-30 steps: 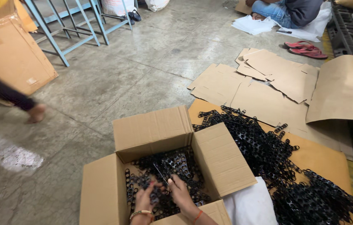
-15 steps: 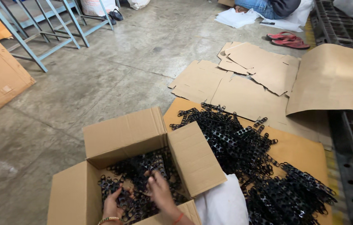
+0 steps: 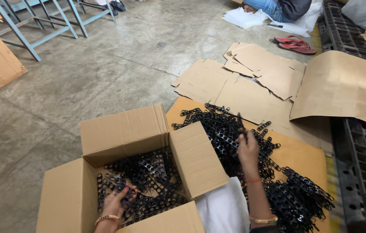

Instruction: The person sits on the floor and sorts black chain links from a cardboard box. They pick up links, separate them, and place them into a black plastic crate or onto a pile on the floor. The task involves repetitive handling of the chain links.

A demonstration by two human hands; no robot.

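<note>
At frame centre, the right hand (image 3: 247,149) closes its fingers on black strips (image 3: 234,129) from the pile; the transfer looks mid-way. The left hand (image 3: 116,203) rests flat and open on strips inside the box (image 3: 122,129), lower left. Next likely calls for lifting the strips over the flap.

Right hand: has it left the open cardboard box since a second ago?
Yes. The right hand has moved out of the cardboard box, past its right flap, onto the pile of black strips beside it.

flattened cardboard sheets (image 3: 252,86), red sandals (image 3: 294,44), blue metal frame (image 3: 49,21)
</note>
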